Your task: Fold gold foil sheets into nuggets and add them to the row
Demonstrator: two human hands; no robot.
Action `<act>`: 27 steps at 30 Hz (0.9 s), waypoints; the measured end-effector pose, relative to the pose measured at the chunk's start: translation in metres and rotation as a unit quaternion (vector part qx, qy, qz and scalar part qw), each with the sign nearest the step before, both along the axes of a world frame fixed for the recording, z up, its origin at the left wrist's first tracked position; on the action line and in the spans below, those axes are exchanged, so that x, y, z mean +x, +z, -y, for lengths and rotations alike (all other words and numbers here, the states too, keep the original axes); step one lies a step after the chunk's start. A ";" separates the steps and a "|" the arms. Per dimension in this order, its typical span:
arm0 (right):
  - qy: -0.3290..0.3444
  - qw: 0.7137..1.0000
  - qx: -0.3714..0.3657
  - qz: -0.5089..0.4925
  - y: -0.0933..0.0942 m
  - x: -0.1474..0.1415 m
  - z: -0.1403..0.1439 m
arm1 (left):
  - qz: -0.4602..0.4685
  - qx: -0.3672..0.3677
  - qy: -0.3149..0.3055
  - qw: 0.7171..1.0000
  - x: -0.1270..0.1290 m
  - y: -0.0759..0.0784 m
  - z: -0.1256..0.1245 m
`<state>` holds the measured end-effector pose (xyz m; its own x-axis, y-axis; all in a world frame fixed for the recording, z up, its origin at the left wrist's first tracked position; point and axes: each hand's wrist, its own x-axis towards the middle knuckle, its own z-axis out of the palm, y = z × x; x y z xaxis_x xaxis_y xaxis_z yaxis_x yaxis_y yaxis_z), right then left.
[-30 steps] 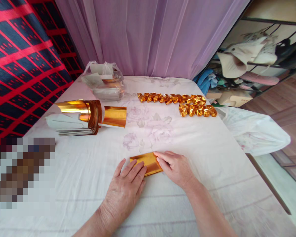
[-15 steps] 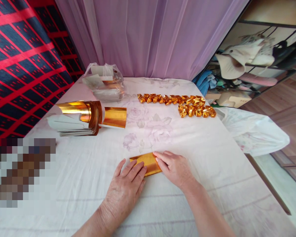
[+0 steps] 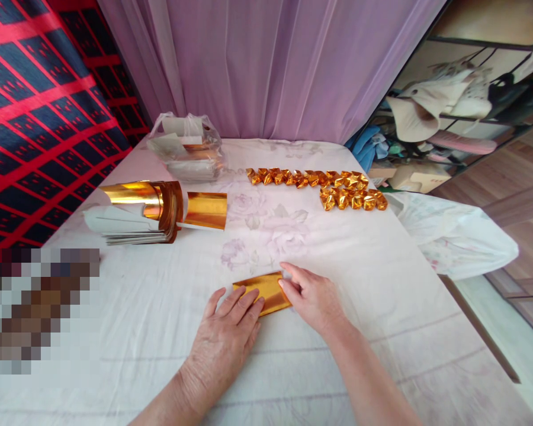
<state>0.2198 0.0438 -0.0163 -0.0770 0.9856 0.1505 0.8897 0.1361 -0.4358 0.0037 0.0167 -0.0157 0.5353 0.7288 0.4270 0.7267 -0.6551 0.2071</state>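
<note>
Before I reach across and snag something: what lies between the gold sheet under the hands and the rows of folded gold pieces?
In the head view, only bare flowered cloth lies between the gold sheet and the folded gold pieces.

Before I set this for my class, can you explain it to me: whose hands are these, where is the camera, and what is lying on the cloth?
There is no machine here. A person wears a camera on the head, looking forward and down, so the two bare hands are their own. The left hand lies flat, fingers pressing the near left part of a gold sheet. The right hand touches the sheet's right end with its fingertips. Neither hand lifts it; the sheet lies on the white cloth. Further off, to the left, is a stack of gold sheets with curled tops, and behind it a plastic bag with more. To the right, two rows of small folded gold pieces. A purple curtain hangs behind.
</note>
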 end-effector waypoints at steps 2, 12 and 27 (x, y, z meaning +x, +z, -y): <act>-0.004 1.000 -0.005 -0.002 0.001 0.000 0.000 | -0.003 -0.002 0.000 1.000 0.000 0.000 0.000; -0.054 0.998 -0.017 -0.003 0.003 -0.006 -0.001 | -0.034 0.010 -0.005 0.999 -0.002 -0.001 0.000; 0.050 0.998 0.042 0.000 0.003 0.000 0.000 | -0.030 0.001 -0.008 1.000 -0.002 0.002 -0.001</act>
<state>0.2199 0.0441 -0.0135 -0.1736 0.9571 0.2318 0.8699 0.2594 -0.4195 0.0015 0.0180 -0.0136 0.5717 0.7190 0.3952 0.7270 -0.6672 0.1623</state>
